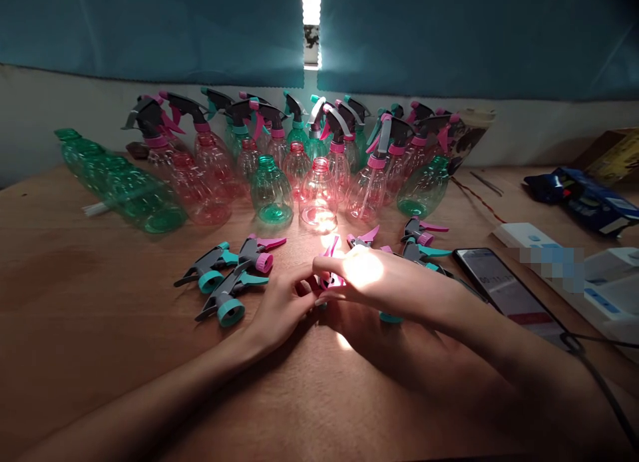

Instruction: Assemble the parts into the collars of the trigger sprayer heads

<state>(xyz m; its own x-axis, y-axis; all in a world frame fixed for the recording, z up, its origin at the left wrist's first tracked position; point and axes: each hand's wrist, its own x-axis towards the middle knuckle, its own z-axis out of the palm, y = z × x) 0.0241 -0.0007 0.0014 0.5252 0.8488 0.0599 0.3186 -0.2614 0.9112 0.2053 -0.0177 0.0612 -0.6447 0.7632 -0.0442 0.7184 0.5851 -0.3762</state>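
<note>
My left hand [288, 298] and my right hand [367, 275] meet near the middle of the table, fingers closed round a pink-trimmed spray head [330, 280]. Bright glare covers part of my right hand, and the fingers hide most of the spray head. To the left lie loose spray heads, among them one with a teal collar [230, 311] and one with a pink collar [263, 261]. More loose heads [418, 250] lie to the right, partly behind my right hand. A clear red bottle [318, 194] and a green bottle [272, 196], both uncapped, stand beyond my hands.
Several bottles with spray heads [377, 179] stand at the back. Green bottles [150, 206] lean or lie at the left. At the right are a phone [504, 289], a white power strip [539, 249], cables and a blue packet [594, 199].
</note>
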